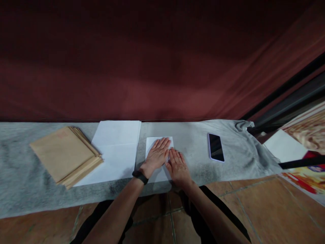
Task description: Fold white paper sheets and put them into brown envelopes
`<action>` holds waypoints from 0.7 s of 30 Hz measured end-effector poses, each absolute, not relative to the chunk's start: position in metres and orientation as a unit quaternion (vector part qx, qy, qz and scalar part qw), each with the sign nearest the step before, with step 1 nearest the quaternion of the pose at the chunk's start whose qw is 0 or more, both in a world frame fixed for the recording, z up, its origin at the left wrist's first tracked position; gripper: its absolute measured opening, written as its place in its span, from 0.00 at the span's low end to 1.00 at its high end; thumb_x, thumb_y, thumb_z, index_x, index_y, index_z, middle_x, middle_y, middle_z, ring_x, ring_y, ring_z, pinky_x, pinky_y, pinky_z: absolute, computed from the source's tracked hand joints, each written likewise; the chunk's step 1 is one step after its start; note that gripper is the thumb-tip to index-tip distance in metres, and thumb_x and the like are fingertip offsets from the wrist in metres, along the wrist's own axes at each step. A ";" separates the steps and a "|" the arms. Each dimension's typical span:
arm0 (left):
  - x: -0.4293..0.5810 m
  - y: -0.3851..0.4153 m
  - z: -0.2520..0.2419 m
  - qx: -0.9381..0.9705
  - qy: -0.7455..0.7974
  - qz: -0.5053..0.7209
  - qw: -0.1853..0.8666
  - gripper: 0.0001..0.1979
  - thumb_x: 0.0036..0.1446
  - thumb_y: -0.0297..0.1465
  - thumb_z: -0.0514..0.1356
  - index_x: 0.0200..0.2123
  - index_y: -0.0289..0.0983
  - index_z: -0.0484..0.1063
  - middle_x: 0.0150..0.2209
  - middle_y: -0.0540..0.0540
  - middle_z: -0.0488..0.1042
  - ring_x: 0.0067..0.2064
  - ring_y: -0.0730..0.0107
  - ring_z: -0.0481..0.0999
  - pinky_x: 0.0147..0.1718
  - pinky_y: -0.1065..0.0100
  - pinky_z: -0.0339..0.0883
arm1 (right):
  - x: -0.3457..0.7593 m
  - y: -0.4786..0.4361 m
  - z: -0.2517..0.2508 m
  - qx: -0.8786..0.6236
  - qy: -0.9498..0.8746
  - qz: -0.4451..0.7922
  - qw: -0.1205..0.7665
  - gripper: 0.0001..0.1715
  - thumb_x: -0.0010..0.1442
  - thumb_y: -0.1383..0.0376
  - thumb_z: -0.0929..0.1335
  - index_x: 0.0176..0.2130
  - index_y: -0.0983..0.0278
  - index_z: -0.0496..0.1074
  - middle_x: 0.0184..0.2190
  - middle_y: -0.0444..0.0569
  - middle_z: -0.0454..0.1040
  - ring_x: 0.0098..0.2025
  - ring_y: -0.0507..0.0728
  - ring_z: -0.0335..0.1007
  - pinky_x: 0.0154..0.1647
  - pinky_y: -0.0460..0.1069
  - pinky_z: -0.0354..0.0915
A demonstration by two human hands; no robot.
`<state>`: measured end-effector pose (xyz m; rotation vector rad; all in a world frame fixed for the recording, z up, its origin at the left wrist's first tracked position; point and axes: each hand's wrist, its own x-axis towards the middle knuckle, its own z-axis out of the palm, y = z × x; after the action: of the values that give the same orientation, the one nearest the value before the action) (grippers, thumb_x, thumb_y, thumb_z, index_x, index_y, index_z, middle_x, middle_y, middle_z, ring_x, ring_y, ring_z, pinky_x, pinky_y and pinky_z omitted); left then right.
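Dark red backdrop [152,74] fills the far side. Grey cloth [189,132] covers the work surface from left to right, creased at its right end. On its left half lies the white stack [116,149]; the brown stack [63,152], set askew, overlaps its left side. The sheet [159,174], white and narrower than the white stack, lies flat on the cloth near the centre, between the white stack and the phone. Its long axis runs near to far, one short edge facing the backdrop, the other facing the person. Whether it is folded cannot be confirmed.

Left hand [158,152] rests palm down on the sheet, fingers extended and lightly spread, pointing far and right. Right hand [177,166] lies flat along the right long edge, fingers extended, pointing far and slightly left. Neither hand pinches anything. Phone [216,147], screen up, lies well apart to the right. Black band [140,176] circles the left wrist.

Assessment: the step in hand appears to be pressing the sheet flat. The next move calls for even pressure along the right edge, with the left hand steadying.
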<state>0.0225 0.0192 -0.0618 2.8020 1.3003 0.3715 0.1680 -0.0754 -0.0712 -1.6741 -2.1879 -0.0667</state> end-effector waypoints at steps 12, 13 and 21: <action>-0.003 0.020 -0.057 0.834 0.538 0.124 -0.005 0.30 0.71 0.38 0.42 0.70 0.27 0.55 0.71 0.35 0.56 0.73 0.57 0.53 0.71 0.52 0.48 | 0.180 -0.073 -0.066 -0.619 -0.766 0.000 0.175 0.32 0.74 0.58 0.56 0.70 0.71 0.57 0.69 0.59 0.59 0.71 0.63 0.54 0.72 0.62 0.50; -0.005 0.018 -0.055 0.827 0.549 0.123 -0.003 0.31 0.71 0.38 0.42 0.69 0.26 0.55 0.70 0.33 0.56 0.73 0.55 0.53 0.70 0.51 0.48 | 0.182 -0.071 -0.064 -0.626 -0.761 0.008 0.172 0.32 0.74 0.58 0.56 0.69 0.71 0.58 0.69 0.59 0.60 0.71 0.63 0.54 0.72 0.62 0.50; 0.006 -0.030 -0.053 0.882 0.450 0.135 0.041 0.29 0.70 0.34 0.44 0.69 0.26 0.55 0.70 0.32 0.57 0.73 0.57 0.53 0.70 0.51 0.52 | 0.173 -0.048 -0.041 -0.620 -0.762 0.081 0.167 0.32 0.76 0.56 0.51 0.70 0.67 0.57 0.71 0.53 0.57 0.73 0.59 0.50 0.73 0.59 0.48</action>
<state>0.0060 -0.0296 -0.0527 2.7001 1.3764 0.4129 0.1729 -0.0477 -0.0413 -1.7646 -2.1694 0.2298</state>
